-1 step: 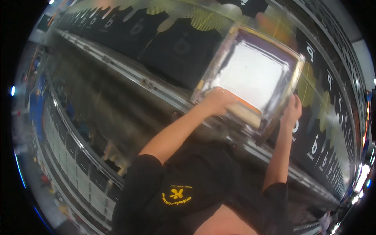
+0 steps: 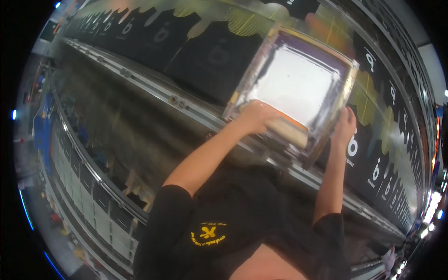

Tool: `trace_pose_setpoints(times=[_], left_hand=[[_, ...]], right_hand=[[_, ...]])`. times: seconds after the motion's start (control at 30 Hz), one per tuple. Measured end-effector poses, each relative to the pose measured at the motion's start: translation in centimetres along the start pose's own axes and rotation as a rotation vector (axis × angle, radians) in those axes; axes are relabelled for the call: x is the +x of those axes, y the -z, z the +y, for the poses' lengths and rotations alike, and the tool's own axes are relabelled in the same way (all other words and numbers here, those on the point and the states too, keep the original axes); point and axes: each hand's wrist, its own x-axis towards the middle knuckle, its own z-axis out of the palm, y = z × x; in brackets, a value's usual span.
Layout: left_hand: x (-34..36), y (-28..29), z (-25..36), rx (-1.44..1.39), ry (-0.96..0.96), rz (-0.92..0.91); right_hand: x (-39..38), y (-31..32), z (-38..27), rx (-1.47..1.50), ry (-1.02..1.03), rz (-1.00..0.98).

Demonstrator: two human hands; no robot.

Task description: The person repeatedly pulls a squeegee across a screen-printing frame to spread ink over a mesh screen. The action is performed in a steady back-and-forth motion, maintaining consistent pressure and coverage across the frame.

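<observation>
A screen printing frame (image 2: 349, 85) with a pale mesh (image 2: 296, 88) is tilted over a long dark printing surface. Along its near inner side lies a squeegee (image 2: 288, 132) with a light wooden handle and an orange blade edge. My left hand (image 2: 255, 116) is closed around the squeegee's left part, just inside the frame. On the frame's right side, my right hand (image 2: 344, 127) grips the outer edge with curled fingers; the thumb's hold is partly hidden. Whatever lies directly under the frame cannot be seen.
Black printed panels (image 2: 198, 63) with white symbols and yellow-green shapes run along the table on both sides. A metal rail (image 2: 144, 83) edges the table between me and the panels. Behind at the left stands another long table (image 2: 88, 179) with light panels.
The picture shifts very slightly, and the frame sits a little further left. Both hands keep their holds.
</observation>
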Motion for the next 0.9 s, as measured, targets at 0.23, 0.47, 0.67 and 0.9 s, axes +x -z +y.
trace_pose_setpoints(times=[0.23, 0.47, 0.67, 0.9], left_hand=[[-4.0, 11.9, -14.2, 0.087, 0.125, -0.107], [-9.8, 17.5, -24.8, 0.2, 0.125, -0.172], [-6.4, 20.3, -26.1, 0.178, 0.032, -0.339], [6.1, 23.9, -28.2, 0.204, 0.059, -0.321]], right_hand=[[-7.0, -22.0, 0.8, -0.002, -0.112, 0.065], [-13.2, -33.4, -3.4, 0.042, -0.316, -0.013], [-12.2, -35.5, -1.7, -0.177, -0.405, 0.016], [-12.4, -35.6, -2.7, -0.226, -0.404, 0.041]])
